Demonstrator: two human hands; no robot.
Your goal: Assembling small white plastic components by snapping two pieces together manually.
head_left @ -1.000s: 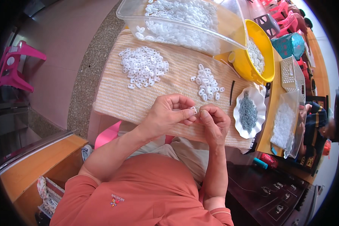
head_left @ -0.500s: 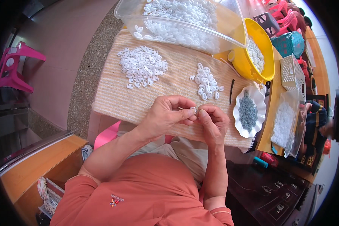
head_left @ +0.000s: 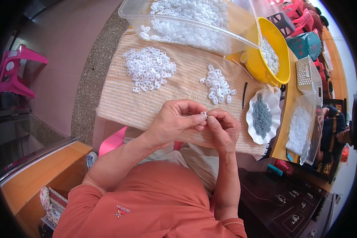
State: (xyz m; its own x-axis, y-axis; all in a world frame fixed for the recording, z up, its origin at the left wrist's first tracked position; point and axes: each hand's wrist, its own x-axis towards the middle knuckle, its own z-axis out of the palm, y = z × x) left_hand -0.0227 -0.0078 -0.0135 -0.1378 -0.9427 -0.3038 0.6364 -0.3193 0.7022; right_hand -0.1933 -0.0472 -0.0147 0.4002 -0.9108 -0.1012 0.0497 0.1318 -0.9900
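Above the near edge of the cloth-covered table, my left hand (head_left: 178,118) pinches a small white plastic piece (head_left: 203,114) between thumb and fingertips. My right hand (head_left: 224,127) meets it from the right, thumb and forefinger pressed together against the piece; whatever lies between them is too small to make out. Beyond the hands lie a large pile of square-ended white plastic pieces (head_left: 148,69) on the left and a smaller pile of oval white pieces (head_left: 217,85). To the right, a white wavy-rimmed dish (head_left: 274,119) holds a heap of tiny grey metal parts (head_left: 261,118), apparently springs.
A clear plastic bin (head_left: 131,16) of white pieces stands at the back, beside a yellow basin (head_left: 281,51). A thin black stick (head_left: 244,95) lies by the dish. Farther right are a perforated white basket (head_left: 305,75) and a clear tray (head_left: 313,135) near another person (head_left: 337,127).
My right fingertips have shifted slightly against the small white piece. My left hand keeps its hold, and the piles look the same.
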